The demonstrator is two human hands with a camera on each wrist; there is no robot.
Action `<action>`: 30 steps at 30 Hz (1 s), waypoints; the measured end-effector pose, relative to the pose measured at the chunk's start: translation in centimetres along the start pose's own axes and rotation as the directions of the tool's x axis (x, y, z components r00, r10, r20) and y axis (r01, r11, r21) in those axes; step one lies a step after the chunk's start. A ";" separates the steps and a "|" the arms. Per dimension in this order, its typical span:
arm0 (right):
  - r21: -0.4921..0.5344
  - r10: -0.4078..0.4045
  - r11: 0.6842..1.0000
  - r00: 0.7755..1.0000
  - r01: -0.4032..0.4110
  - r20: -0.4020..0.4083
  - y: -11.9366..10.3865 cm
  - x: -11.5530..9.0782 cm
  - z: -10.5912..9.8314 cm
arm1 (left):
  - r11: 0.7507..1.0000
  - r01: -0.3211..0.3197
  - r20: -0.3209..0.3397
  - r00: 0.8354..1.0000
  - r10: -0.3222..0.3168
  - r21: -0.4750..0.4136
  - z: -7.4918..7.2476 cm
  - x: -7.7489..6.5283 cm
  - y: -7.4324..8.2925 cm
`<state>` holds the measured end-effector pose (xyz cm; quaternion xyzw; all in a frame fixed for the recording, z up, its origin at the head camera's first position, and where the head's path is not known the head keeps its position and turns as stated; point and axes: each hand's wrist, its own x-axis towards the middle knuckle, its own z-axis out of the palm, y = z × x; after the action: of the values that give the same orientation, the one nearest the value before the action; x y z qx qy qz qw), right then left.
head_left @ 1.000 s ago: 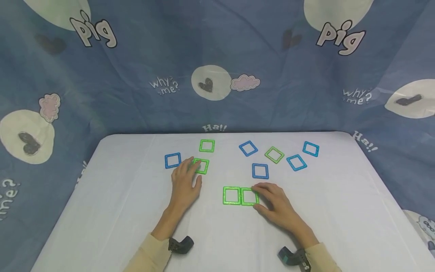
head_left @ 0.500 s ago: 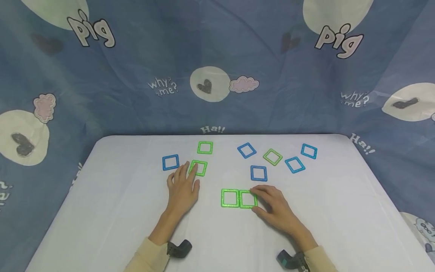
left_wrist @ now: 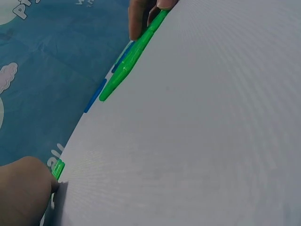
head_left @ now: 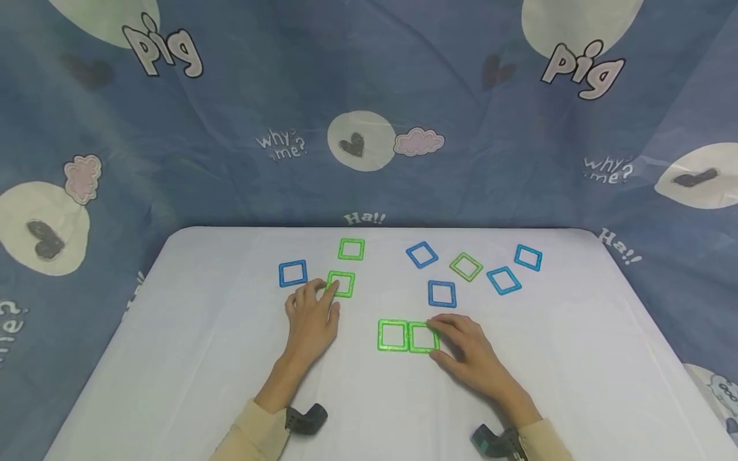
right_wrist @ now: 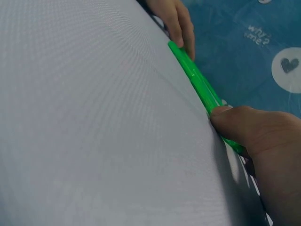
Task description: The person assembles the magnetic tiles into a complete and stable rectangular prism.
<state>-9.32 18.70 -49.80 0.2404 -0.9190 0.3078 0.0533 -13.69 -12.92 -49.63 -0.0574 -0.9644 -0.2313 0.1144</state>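
Observation:
In the head view two green magnetic square tiles lie flat, edge to edge: a left tile (head_left: 393,348) and a right tile (head_left: 423,350). My right hand (head_left: 469,346) pinches the right tile by its right side between thumb and fingers; the right wrist view has the thumb (right_wrist: 230,123) on that green edge. Farther left, my left hand (head_left: 311,323) reaches over the table, its index fingertip on the left edge of another green square tile (head_left: 352,285). Its thumb stands apart from that tile. A blue square tile (head_left: 281,275) lies just beyond its other fingers.
On the white table (head_left: 190,358), another green tile (head_left: 351,258) lies at the back. Back right are several blue tiles (head_left: 442,305) and a green one (head_left: 466,266). A blue printed cloth (head_left: 230,160) hangs behind the far edge.
My left hand has drawn back slightly toward me, its fingers more bent, the index still at the green tile. The right hand holds its place on the joined tiles.

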 end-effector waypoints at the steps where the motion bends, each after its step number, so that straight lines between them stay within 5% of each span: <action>1: -0.001 -0.001 1.000 1.000 0.001 -0.001 0.0 0.0 0.0 | 1.000 -0.001 -0.012 1.000 0.001 -0.006 0.0 0.0 0.0; 11: 0.002 0.004 1.000 1.000 -0.004 0.004 -0.1 0.0 -0.1 | 0.998 0.028 -0.116 0.993 -0.035 -0.058 -0.5 0.2 0.0; 30: 0.006 -0.018 1.000 1.000 0.018 -0.007 0.0 0.1 0.0 | 0.997 0.008 -0.096 0.995 -0.015 -0.078 -0.4 0.2 -0.1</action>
<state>-9.38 18.69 -49.75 0.2477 -0.9157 0.3111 0.0588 -13.86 -13.20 -49.32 -0.0450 -0.9485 -0.2715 0.1571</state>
